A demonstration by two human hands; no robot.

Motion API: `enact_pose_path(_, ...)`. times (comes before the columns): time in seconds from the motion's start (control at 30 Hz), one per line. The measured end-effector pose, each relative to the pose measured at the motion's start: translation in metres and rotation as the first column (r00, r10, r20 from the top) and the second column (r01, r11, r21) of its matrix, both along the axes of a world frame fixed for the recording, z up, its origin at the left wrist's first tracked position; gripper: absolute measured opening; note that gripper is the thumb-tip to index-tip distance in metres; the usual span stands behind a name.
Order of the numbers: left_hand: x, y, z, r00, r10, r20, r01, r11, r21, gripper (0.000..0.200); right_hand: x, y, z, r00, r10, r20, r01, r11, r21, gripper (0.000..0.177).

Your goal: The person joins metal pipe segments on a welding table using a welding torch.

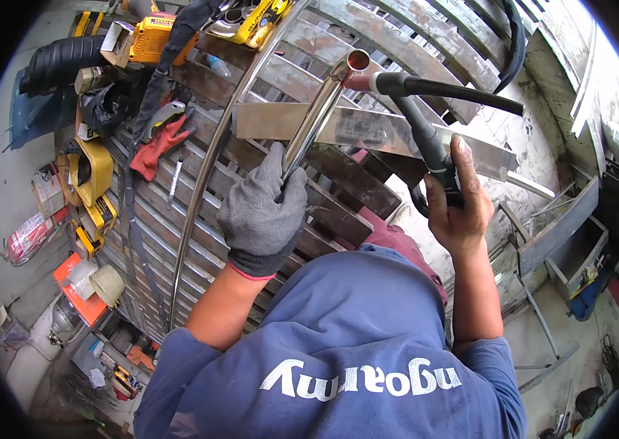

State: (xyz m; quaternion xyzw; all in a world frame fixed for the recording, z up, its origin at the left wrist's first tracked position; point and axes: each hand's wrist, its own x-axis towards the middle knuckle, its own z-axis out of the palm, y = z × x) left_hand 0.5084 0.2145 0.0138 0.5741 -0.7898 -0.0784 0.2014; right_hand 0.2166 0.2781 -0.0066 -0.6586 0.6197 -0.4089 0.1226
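Observation:
My left hand (265, 201), in a grey work glove, is wrapped round a polished steel tube (314, 121). At the tube's upper end sits a short open-ended tube piece (357, 60). My bare right hand (463, 201) grips the handle of a TIG welding torch (419, 124). The torch's reddish nozzle (358, 82) is right by the joint between tube and short piece, and its long black back cap points right. Beneath the tube and torch lies a flat metal bar (265, 121) across the slatted metal bench (368, 183).
A long curved metal tube (203, 164) runs along the bench's left part. Left of it lie a red glove (157, 150), a white marker (175, 181) and a dark cable (136, 241). Yellow power tools (156, 38) and boxes crowd the far left. Metal frames (558, 227) stand at right.

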Motion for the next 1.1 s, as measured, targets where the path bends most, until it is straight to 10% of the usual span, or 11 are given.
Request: enact_pose_path(1.1, -0.005, -0.001, 0.007, 0.999, 0.027, 0.041, -0.029, 0.998, 0.059, 0.045, 0.003, -0.001, 0.002, 1.0, -0.015, 0.013, 0.015, 1.0, 0.009, 0.058)
